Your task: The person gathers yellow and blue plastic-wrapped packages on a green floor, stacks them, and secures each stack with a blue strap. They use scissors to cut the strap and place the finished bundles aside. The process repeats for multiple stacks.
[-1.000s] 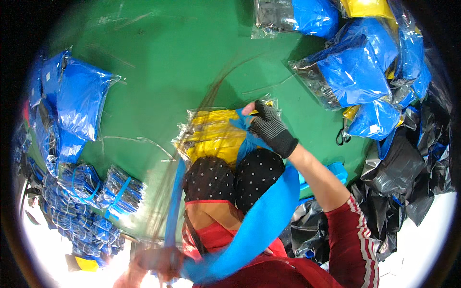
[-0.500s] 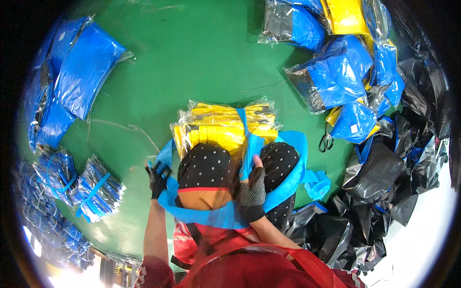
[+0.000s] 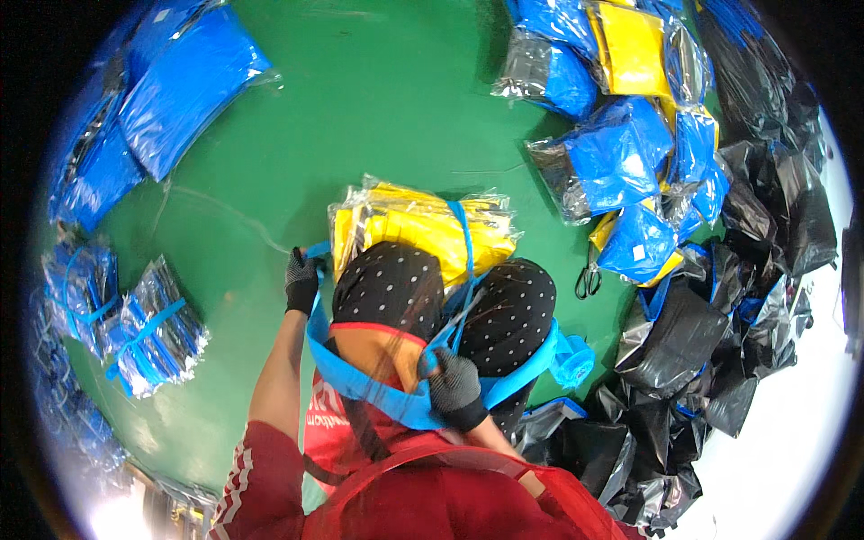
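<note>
While both gloved hands (left hand (image 3: 301,281), right hand (image 3: 454,387)) grip blue strap (image 3: 360,382), yellow bundle (image 3: 423,225) waits.

Green floor (image 3: 360,108) open ahead of yellow bundle (image 3: 423,225) and to its left. Right side blocked by blue packets (image 3: 612,162) and black bags (image 3: 765,225). Strapped stacks (image 3: 135,324) crowd far left.

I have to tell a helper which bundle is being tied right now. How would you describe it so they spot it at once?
On the green floor, look just in front of the person's dotted knees. There lies a stack of yellow packets in clear wrap, crossed by a blue strap that both gloved hands pull. It lies alone, apart from the heaps at the sides.
</note>
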`<state>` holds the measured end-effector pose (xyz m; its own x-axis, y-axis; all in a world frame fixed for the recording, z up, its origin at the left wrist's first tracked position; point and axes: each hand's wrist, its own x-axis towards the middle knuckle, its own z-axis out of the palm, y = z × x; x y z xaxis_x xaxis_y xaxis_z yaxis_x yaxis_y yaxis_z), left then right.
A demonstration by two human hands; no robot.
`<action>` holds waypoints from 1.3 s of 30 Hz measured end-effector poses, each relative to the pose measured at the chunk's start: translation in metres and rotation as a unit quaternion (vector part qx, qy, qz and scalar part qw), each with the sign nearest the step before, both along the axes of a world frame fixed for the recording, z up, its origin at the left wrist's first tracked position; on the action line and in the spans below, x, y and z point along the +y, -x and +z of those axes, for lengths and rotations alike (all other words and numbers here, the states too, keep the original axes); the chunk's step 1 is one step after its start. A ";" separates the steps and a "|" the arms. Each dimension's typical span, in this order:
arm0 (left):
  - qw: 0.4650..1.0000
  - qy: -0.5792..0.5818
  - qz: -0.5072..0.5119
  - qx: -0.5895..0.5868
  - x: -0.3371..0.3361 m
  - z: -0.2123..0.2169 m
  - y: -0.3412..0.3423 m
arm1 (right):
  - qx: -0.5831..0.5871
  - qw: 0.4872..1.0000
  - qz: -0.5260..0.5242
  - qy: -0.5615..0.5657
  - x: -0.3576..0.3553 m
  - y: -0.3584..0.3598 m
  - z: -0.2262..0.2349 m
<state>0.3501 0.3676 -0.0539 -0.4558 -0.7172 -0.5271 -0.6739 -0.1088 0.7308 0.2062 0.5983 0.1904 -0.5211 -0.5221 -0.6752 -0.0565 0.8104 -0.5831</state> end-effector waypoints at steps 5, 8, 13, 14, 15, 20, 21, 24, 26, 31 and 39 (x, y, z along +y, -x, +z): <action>0.937 -0.279 0.132 0.162 0.026 0.042 0.024 | 0.062 0.967 -0.042 0.243 -0.060 0.057 0.000; 0.945 -0.221 0.057 0.235 0.026 0.045 0.040 | -0.088 0.959 0.180 0.202 -0.111 0.094 -0.019; 0.952 -0.211 -0.001 0.223 0.040 0.041 0.020 | -0.139 0.886 0.397 0.193 -0.191 0.080 -0.067; 0.953 -0.212 0.002 0.219 0.045 0.045 0.011 | -0.196 0.874 0.402 0.192 -0.204 0.067 -0.076; 0.954 -0.213 0.003 0.210 0.052 0.053 0.001 | -0.164 0.851 0.471 0.164 -0.211 0.052 -0.085; 0.970 -0.218 0.007 0.110 0.058 0.126 -0.025 | -0.103 0.784 0.600 0.123 -0.209 0.024 -0.126; 0.977 -0.197 0.004 0.086 0.055 0.142 -0.023 | -0.089 0.774 0.614 0.126 -0.208 0.023 -0.133; 0.964 -0.174 0.134 0.149 0.063 0.185 0.000 | -0.064 0.764 0.636 0.087 -0.214 0.022 -0.143; 0.923 -0.254 0.241 0.159 0.057 0.193 0.025 | -0.050 0.790 0.608 0.061 -0.220 0.025 -0.141; 0.953 -0.233 0.187 -0.046 0.054 0.215 0.060 | -0.034 0.802 0.588 0.098 -0.220 0.037 -0.138; 0.987 -0.007 0.088 -0.137 0.079 0.219 0.106 | -0.099 0.738 0.657 0.118 -0.236 0.062 -0.172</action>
<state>0.2440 0.4467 0.1649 -0.1643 -0.7647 -0.6231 -0.8160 -0.2495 0.5214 0.1443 0.3626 0.0185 0.6360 -0.6052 -0.4789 -0.5978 0.0061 -0.8016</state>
